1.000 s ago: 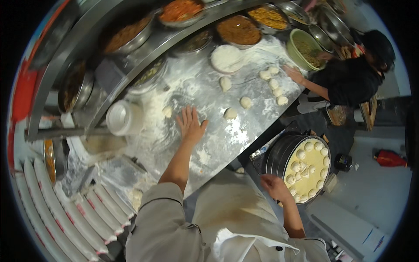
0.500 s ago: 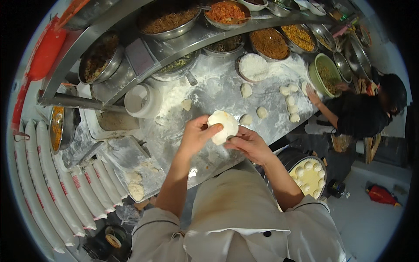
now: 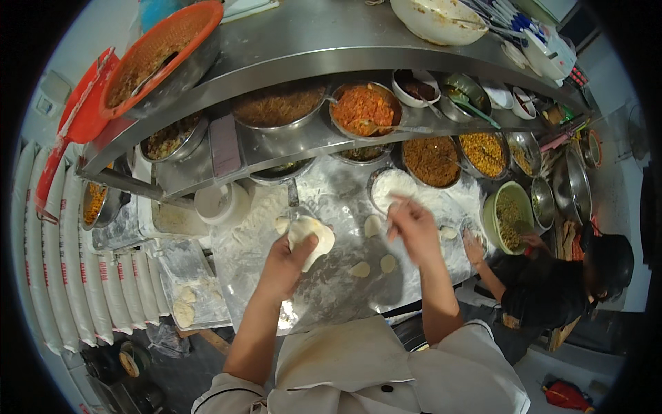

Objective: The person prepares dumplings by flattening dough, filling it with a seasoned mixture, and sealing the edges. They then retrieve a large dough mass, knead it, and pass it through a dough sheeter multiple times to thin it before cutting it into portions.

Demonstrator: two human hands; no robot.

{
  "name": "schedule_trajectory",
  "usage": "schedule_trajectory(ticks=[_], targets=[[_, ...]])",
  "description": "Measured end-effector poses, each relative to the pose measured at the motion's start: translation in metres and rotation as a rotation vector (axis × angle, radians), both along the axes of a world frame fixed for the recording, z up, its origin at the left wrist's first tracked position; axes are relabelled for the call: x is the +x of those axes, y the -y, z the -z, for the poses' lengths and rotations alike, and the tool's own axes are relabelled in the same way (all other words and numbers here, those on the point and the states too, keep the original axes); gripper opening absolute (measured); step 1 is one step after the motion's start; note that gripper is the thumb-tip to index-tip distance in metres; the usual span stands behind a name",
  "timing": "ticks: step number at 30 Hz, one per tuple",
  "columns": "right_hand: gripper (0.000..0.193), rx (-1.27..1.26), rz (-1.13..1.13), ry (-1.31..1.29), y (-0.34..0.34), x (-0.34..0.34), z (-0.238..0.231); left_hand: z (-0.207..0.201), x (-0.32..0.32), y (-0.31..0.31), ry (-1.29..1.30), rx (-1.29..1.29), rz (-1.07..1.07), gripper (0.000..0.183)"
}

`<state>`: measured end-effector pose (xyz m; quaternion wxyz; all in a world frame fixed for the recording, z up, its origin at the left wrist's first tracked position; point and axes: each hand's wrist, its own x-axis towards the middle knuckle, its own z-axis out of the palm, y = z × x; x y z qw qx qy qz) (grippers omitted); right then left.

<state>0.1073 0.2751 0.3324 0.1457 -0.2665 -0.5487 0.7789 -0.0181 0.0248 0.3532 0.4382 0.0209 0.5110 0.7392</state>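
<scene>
A flat round dough wrapper [image 3: 318, 243] rests in my left hand [image 3: 281, 268], the thumb lying over it and the fingers beneath. Apart from it, my right hand [image 3: 415, 233] reaches forward above the floured steel table [image 3: 331, 297]. Its fingers are slightly bent, apart and a little blurred, with nothing visible in them. Just beyond that hand stands a bowl of white flour [image 3: 393, 188]. Small dough pieces [image 3: 387, 263] lie on the table between my hands and around them. Past my left hand's wrapper, another dough piece [image 3: 281, 224] sits partly hidden.
Bowls of fillings line the shelf, among them an orange-red shredded one [image 3: 365, 110] and a brown one [image 3: 431, 160]. An orange colander [image 3: 162, 58] sits on the upper shelf. At right, a co-worker [image 3: 552, 283] works by a green basin [image 3: 510, 214]. A white tub [image 3: 221, 203] stands left.
My right hand has let go of the dough wrapper and moved forward, away from it. The wrapper stays in my left hand. The view has tilted up, showing more of the shelves.
</scene>
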Motion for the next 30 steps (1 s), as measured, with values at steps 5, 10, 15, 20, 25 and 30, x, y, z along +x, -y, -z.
schedule_trajectory(ticks=[5,10,15,20,25,30], targets=[[0.060,0.031,0.222,-0.273,-0.085,-0.087,-0.022,-0.014,-0.034,-0.064,-0.025,-0.035,0.063,0.042],[0.019,0.607,0.097,-0.108,-0.069,-0.112,-0.058,-0.016,-0.063,-0.110,0.139,-0.028,-0.051,0.040],[0.018,1.337,0.029,-0.290,-0.073,-0.106,-0.088,-0.016,-0.087,-0.123,0.224,0.137,-0.223,0.037],[0.019,1.422,-0.132,-0.298,-0.086,-0.123,-0.071,-0.007,-0.102,-0.143,0.230,0.223,-0.308,0.034],[0.016,1.198,-0.199,-0.273,-0.088,-0.127,-0.055,-0.011,-0.101,-0.149,0.237,0.177,-0.358,0.029],[0.017,0.979,-0.095,-0.268,-0.094,-0.112,-0.058,-0.015,-0.101,-0.145,0.253,0.266,-0.381,0.025]])
